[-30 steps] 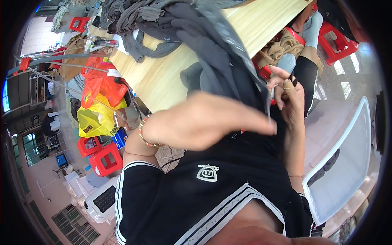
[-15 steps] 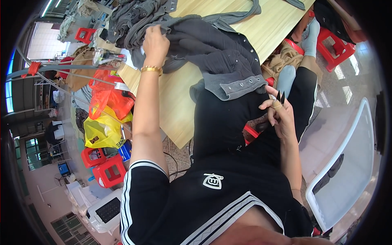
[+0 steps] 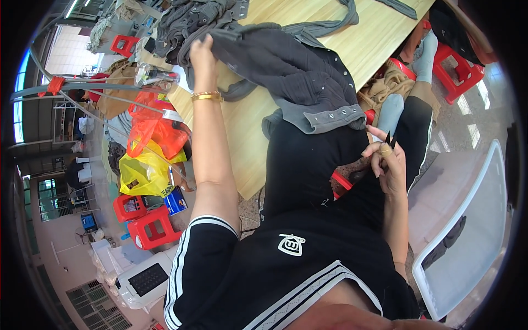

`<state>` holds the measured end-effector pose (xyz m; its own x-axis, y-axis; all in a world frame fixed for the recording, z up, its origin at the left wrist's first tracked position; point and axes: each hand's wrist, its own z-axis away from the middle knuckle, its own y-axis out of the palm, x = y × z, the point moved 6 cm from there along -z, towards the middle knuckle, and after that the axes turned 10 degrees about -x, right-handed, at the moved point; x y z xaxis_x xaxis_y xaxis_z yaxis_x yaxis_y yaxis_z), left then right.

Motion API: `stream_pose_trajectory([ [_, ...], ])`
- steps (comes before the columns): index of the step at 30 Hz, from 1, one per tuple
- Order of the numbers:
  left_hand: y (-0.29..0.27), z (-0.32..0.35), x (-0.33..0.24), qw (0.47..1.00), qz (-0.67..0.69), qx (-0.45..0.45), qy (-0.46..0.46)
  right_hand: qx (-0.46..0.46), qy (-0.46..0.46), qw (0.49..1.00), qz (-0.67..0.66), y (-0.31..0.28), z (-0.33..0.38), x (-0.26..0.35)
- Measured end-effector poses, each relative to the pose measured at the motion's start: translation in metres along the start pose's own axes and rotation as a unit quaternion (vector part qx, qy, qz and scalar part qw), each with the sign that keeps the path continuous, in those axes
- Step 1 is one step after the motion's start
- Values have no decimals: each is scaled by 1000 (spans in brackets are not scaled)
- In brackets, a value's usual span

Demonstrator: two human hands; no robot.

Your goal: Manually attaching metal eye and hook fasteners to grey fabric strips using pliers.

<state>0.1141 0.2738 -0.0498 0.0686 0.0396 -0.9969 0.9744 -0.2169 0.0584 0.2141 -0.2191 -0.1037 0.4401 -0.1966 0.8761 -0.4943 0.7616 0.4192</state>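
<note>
A dark grey garment [image 3: 300,74] with a ribbed band and a row of metal snaps spreads over the table edge and onto my thigh. My left hand [image 3: 202,58] is closed on its far left part, drawing the cloth out beside a heap of similar grey garments [image 3: 184,25]. Over my right leg, just past the snapped band, my right hand [image 3: 388,168] curls its fingers round small thread snips [image 3: 390,139]. Only their two dark pointed blades stick up; the rest is hidden in the hand.
The wooden table [image 3: 234,146] runs ahead of me. Red and yellow plastic bags [image 3: 144,171] and red stools [image 3: 155,228] are at left. A white plastic bin [image 3: 467,253] stands at right. Another person's leg [image 3: 423,60] shows at far right.
My left hand has moved a little left, pulling the garment's part straighter and baring some table beneath it. The right hand keeps the snips in much the same place. The view has shifted slightly.
</note>
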Motion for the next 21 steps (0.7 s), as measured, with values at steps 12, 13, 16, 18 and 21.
stream_pose_trajectory([
  [12, 128, 156, -149, 905, 31, 422, 52, 22, -108, 994, 12, 25, -12, 58],
  [13, 129, 168, -152, 899, 16, 434, 57, 14, -115, 993, 15, 30, -14, 63],
  [16, 135, 210, -164, 829, 90, 548, 66, 31, -138, 990, 10, 47, -16, 77],
  [18, 129, 225, -156, 844, -19, 536, 8, 33, -175, 984, -8, 54, -17, 88],
  [21, 125, 265, -150, 795, -118, 586, 104, 53, -189, 980, -33, 61, -20, 91],
])
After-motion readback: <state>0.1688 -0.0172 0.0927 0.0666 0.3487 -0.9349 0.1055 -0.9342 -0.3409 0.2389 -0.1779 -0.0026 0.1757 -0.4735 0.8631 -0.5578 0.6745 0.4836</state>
